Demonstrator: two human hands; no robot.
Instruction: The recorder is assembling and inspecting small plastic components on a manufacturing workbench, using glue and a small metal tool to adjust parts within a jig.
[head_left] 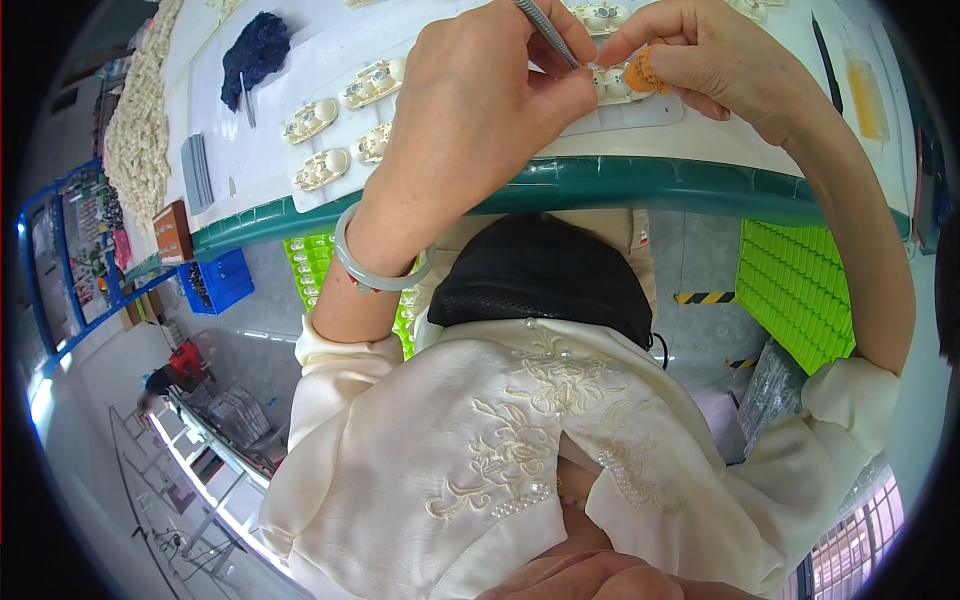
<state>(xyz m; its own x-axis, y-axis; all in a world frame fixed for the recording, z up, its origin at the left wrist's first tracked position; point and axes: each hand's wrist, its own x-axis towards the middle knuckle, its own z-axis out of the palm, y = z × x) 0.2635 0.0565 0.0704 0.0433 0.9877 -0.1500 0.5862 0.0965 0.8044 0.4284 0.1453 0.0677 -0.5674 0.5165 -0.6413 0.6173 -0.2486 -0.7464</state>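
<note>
My left hand (500,105) is closed round a ribbed metal rod-like tool (548,32); its tip points down at a small cream moulded part (615,88). At the other side of that part, my right hand (715,65) bends its fingers in and grips its edge. An orange textured cover (643,72), like a finger cot, sits at the right thumb tip. My fingers partly hide the part. Left of my left hand, several similar cream parts (322,170) with small metal pieces lie in rows on a white board (640,116).
A dark blue cloth (255,52) with a thin metal tool (247,104) lies at the left. Grey strips (198,172) and a heap of cream pieces (140,130) are beyond. A yellow tube-like object (866,98) lies right. The table has a green edge (560,185). Below are green trays (800,285) and a blue bin (218,282).
</note>
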